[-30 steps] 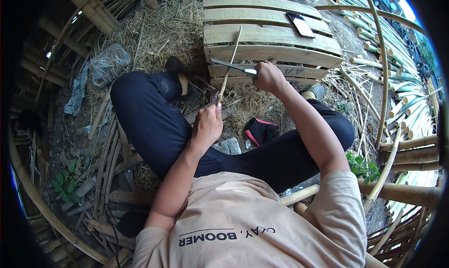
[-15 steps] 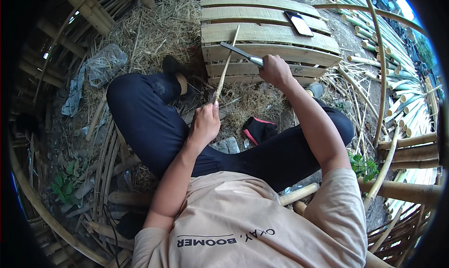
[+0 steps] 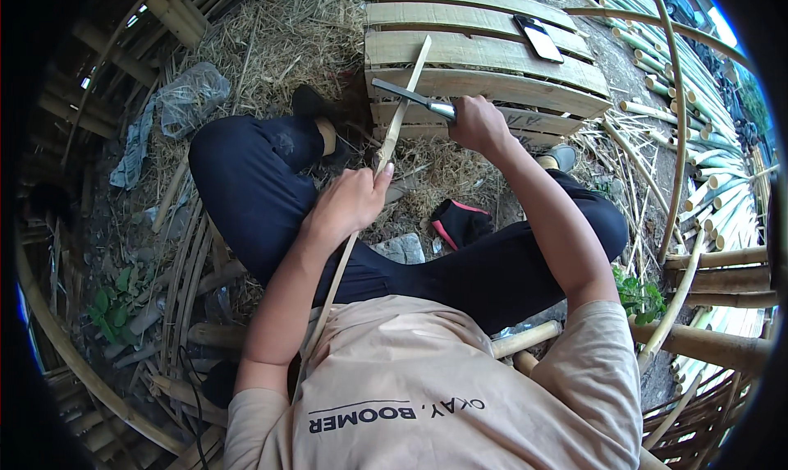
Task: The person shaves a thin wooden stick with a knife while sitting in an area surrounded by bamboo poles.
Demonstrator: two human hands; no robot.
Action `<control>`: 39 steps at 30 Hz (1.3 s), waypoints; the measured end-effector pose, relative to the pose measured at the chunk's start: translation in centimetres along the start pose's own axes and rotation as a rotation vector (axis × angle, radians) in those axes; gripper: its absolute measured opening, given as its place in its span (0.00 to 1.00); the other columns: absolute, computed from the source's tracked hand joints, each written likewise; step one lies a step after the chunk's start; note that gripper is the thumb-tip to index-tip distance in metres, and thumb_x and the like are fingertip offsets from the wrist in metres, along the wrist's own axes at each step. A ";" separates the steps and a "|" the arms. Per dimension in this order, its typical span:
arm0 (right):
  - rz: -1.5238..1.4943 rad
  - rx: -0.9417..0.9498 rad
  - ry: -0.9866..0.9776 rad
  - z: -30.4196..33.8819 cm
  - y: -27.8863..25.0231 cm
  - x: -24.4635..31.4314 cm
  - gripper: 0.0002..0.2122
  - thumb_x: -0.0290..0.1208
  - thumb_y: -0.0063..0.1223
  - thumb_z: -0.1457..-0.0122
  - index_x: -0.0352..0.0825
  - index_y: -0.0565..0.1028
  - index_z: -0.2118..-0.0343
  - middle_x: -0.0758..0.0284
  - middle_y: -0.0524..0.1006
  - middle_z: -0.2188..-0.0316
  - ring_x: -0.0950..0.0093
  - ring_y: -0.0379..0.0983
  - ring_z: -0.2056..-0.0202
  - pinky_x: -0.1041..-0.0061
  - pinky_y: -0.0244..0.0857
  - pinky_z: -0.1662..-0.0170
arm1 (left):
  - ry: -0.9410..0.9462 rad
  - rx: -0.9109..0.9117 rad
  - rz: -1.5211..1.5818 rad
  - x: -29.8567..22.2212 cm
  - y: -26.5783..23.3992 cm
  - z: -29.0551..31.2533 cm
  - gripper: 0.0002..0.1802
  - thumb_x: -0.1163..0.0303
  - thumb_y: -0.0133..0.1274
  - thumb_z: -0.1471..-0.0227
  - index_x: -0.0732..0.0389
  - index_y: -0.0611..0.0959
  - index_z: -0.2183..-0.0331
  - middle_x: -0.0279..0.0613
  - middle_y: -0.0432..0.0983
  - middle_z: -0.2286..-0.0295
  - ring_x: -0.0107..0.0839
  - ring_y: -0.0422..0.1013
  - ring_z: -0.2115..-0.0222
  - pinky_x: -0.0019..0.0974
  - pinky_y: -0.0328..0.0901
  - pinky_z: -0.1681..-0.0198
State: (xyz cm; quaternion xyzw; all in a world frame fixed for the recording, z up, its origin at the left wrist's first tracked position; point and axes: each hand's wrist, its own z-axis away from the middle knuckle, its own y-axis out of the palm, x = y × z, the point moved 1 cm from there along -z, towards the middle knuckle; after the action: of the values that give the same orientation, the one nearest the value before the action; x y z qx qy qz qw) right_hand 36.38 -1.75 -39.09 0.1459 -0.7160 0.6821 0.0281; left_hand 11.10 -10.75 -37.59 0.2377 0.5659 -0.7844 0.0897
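Note:
My left hand (image 3: 348, 201) is closed around a long split bamboo strip (image 3: 392, 130), which slants from beside my torso up to the wooden crate. Closed on the handle of a knife (image 3: 413, 96) is my right hand (image 3: 478, 125). The dark, straight blade lies across the strip's upper part, in front of the crate's near edge. Below my left hand the strip's lower end runs down past my left forearm to my shirt. My fingers hide the part of the strip that I grip.
A slatted wooden crate (image 3: 484, 53) stands ahead, with a phone (image 3: 539, 39) on top. A black and pink cloth item (image 3: 461, 224) lies between my legs. Crumpled clear plastic (image 3: 194, 99) is at left; many bamboo poles (image 3: 712, 150) are piled at right.
The strip has turned and more of it shows below my left hand. That hand has shifted slightly left and its grip has rotated. The knife has moved slightly left and down.

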 end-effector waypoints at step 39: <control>-0.065 -0.021 0.039 0.2 1.3 -1.0 0.10 0.28 0.54 0.55 0.28 0.80 0.72 0.45 0.80 0.71 0.48 0.79 0.66 0.54 0.75 0.58 | 0.160 -0.438 0.248 2.8 -9.5 -3.5 0.21 0.58 0.44 0.33 0.66 0.78 0.51 0.47 0.80 0.62 0.32 0.77 0.60 0.36 0.71 0.59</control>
State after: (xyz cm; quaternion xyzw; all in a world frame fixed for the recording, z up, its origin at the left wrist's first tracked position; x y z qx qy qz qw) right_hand 37.03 -1.75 -40.61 0.1552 -0.7175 0.6758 0.0658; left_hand 5.74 -3.92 -31.76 0.3417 0.6938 -0.6050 0.1894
